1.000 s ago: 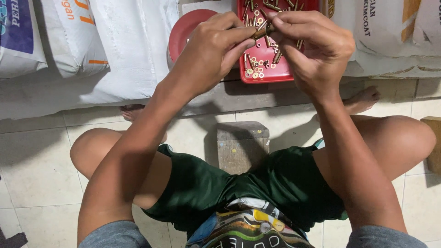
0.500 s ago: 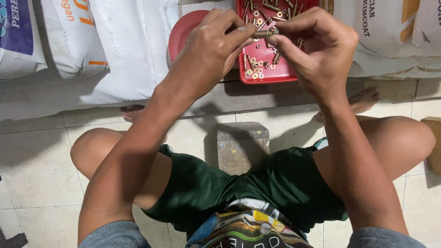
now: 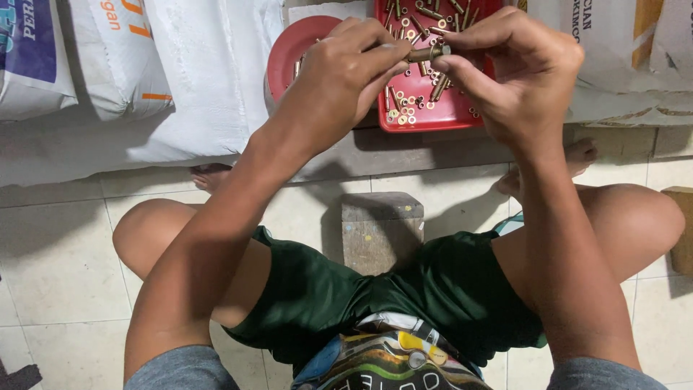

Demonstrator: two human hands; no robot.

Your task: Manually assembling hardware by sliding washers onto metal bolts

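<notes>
head view, bolt [image 3: 424, 53] btwn both hands' fingertips

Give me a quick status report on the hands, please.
Left hand and right hand both pinching one brass bolt. Held above red tray of loose hardware. Nothing in the way.

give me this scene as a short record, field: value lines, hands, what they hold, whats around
left hand: pinches one end of a brass-coloured bolt
right hand: fingertips at the bolt's other end, on a small ring
below hands: red square tray of loose bolts and washers
beside tray: red round dish, partly hidden
behind: white sacks
floor: pale tiles, wooden block between the knees
</notes>
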